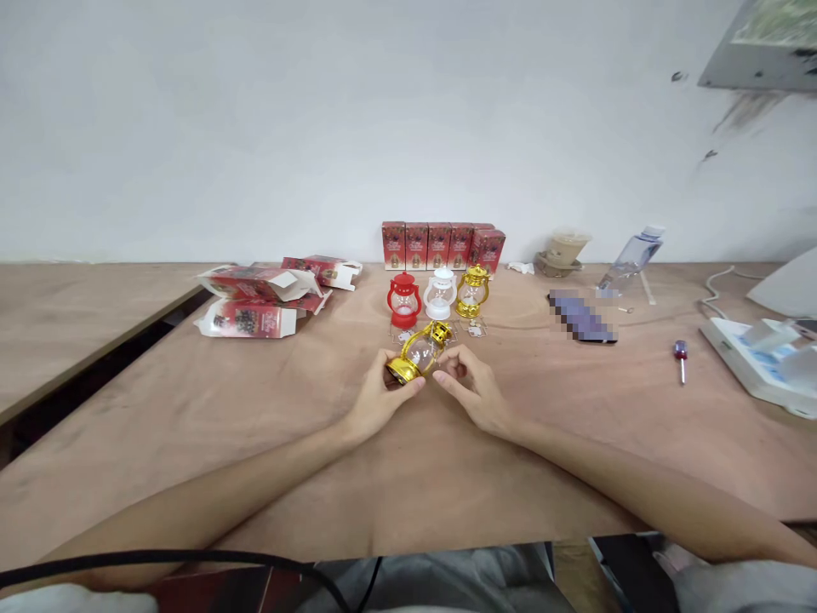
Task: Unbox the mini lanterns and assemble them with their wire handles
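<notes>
Small plastic toy lanterns: four — one red (403, 300), one white (440, 294), two gold, one upright (472, 291), one tilted (421, 351). Upright red printed cartons (440, 245) at wall: about six. Opened flat red cartons (255, 298): roughly four. Red-handled screwdriver (681, 358): one. Clear plastic bottle (629, 260): one.

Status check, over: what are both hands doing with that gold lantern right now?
Left hand grips the tipped gold lantern at its base. Right hand pinches its top end. Red lantern, white lantern, second gold lantern stand just behind, apart.

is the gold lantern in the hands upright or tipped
Tipped: the gold lantern lies slanted between left hand and right hand, base lower left.
</notes>
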The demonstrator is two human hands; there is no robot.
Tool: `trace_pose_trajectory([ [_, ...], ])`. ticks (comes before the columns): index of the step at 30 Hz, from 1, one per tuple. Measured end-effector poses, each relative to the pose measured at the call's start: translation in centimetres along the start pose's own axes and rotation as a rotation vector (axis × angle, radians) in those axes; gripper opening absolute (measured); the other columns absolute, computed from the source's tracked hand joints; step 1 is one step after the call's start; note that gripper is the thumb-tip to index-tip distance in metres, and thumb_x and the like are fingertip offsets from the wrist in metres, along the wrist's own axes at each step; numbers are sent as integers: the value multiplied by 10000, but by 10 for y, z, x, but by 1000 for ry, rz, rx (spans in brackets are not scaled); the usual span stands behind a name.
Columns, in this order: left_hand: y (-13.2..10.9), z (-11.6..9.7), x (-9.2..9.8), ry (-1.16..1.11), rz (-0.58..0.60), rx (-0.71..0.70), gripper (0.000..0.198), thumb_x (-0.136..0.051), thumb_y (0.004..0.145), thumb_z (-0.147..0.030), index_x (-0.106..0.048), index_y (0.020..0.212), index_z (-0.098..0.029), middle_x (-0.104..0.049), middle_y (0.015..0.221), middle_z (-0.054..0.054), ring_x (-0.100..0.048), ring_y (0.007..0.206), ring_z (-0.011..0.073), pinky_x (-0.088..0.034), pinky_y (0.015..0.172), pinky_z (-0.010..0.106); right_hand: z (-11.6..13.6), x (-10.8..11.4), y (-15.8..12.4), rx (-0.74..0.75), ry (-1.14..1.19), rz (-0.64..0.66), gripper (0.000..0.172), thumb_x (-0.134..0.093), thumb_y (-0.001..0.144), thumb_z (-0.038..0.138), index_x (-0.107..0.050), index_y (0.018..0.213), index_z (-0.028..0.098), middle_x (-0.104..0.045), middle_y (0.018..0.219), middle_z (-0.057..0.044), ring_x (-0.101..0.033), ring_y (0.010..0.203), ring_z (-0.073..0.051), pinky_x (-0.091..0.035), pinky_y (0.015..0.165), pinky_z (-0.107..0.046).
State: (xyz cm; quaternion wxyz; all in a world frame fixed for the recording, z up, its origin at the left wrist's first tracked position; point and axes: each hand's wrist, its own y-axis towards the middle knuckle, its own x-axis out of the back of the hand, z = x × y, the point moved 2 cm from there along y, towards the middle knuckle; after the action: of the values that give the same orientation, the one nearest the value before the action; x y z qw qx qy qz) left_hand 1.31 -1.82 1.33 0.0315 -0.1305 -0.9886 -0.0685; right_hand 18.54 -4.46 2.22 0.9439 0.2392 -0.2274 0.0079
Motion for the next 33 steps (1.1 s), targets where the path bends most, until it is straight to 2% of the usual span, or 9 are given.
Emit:
trace_pose_trajectory([
  [2, 0, -1, 1, 9, -10, -28, 401, -733, 637, -315, -465, 912, -198, -588, 856, -7, -574, 761, 133, -478, 701, 256, 0, 0, 1, -24, 23, -4, 197, -589, 815, 397, -486, 802, 230, -429, 669, 39, -416, 637, -135, -356, 624, -277],
  [5, -2, -5, 1, 3, -10, -55, 394, -704, 663, -330, -475, 960, -211, -590, 896, 4, -580, 769, 138, -486, 701, 255, -1, 3, 1, 7, 4, -143, 328, -586, 816, 427, -401, 647, 215, -410, 683, 29, -395, 657, -132, -330, 621, -271],
  [8, -2, -8, 2, -45, -73, -27, 359, -653, 686, -381, -466, 940, -211, -554, 791, -25, -545, 626, 115, -471, 584, 236, -7, 7, 4, 4, 56, -289, 420, -493, 868, 475, -321, 590, 211, -349, 646, 31, -357, 624, -127, -312, 600, -269],
  [11, 1, -6, 6, -87, -189, -15, 339, -630, 674, -409, -472, 899, -211, -508, 729, -46, -478, 554, 88, -405, 482, 194, -19, 11, 10, -98, 136, -362, 469, -459, 860, 556, -289, 586, 215, -298, 602, 42, -311, 574, -117, -291, 552, -258],
  [13, 5, -3, 8, -126, -221, 13, 325, -611, 673, -430, -472, 868, -209, -487, 689, -54, -438, 518, 77, -356, 434, 174, -28, 11, 15, -187, 201, -325, 483, -472, 830, 606, -333, 582, 215, -313, 579, 44, -309, 544, -110, -275, 504, -250],
  [17, 12, 3, 10, -216, -186, 83, 328, -521, 695, -512, -417, 726, -202, -391, 528, -75, -313, 396, 58, -225, 353, 158, -36, 7, 19, -289, 354, -116, 460, -519, 778, 645, -504, 648, 204, -456, 562, 37, -388, 461, -93, -284, 421, -232],
  [22, 9, 2, 8, -235, -111, 132, 403, -528, 662, -598, -414, 714, -214, -318, 448, -97, -223, 333, 46, -164, 336, 159, -30, -1, 15, -312, 604, 143, 430, -603, 731, 618, -498, 688, 204, -511, 536, 60, -426, 356, -67, -325, 351, -203],
  [28, 4, -3, 5, -214, -156, 141, 461, -640, 595, -608, -432, 750, -227, -342, 483, -97, -282, 346, 49, -188, 342, 166, -33, 0, 16, -338, 686, 111, 432, -614, 722, 618, -463, 694, 214, -510, 486, 82, -385, 292, -55, -307, 282, -179],
  [33, 7, -1, 7, -123, -219, 144, 398, -636, 617, -542, -446, 721, -208, -371, 486, -86, -308, 363, 52, -189, 332, 159, -28, -1, 11, -297, 595, 148, 422, -553, 774, 620, -481, 697, 211, -531, 475, 67, -412, 292, -65, -312, 282, -180],
])
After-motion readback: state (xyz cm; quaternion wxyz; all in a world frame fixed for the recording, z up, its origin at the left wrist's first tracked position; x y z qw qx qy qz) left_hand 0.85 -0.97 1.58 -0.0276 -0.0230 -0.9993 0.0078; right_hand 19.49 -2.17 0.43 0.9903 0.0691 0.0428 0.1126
